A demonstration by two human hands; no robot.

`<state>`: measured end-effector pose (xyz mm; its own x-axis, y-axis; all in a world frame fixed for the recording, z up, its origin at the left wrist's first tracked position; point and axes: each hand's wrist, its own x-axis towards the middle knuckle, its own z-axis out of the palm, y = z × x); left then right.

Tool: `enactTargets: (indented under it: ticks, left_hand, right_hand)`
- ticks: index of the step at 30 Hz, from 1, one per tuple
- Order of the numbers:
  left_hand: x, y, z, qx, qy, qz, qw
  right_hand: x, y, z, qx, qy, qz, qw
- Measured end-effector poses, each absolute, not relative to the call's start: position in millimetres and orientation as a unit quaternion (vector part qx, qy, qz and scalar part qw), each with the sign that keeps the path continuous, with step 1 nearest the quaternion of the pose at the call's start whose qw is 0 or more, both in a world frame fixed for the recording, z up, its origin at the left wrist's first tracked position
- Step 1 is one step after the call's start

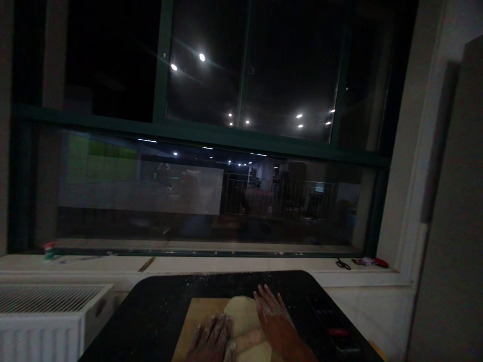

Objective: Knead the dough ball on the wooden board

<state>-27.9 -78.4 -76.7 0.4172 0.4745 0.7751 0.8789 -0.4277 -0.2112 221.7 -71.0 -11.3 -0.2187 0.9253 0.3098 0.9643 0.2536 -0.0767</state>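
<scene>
A flattened piece of pale dough lies on a wooden board. My left hand, dusted with flour, rests at the dough's left side with its fingers stretched forward. On the right edge of the dough, my right hand lies flat, its floury fingers extended and slightly apart. Between the hands a narrow band, seemingly a thin wooden rolling pin, crosses the dough. Its ends are hidden at my hands, and the picture is dim there. The bottom frame edge cuts off the near part of the board.
The board sits on a black table speckled with flour. A phone with a lit screen lies right of my right hand. Scissors and a red item are on the windowsill. A white radiator stands at left.
</scene>
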Motion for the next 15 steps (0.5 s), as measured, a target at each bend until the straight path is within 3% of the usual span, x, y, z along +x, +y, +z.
enactTargets:
  ticks: [4, 9, 15]
  left_hand:
    - [-38.6, -55.3, -61.9, -0.806, -0.447, -0.271, 0.276]
    - [-35.0, -56.2, -69.3, -0.794, -0.443, -0.265, 0.321]
    - [-3.7, -94.9, -88.1, -0.752, -0.464, -0.332, 0.33]
  right_hand:
    - [198.8, -34.1, 31.7, -0.57, -0.812, 0.025, 0.118]
    - [210.3, -34.4, 19.1, -0.565, -0.817, 0.048, 0.106]
    - [248.0, -80.9, -41.8, -0.561, -0.799, -0.113, 0.184]
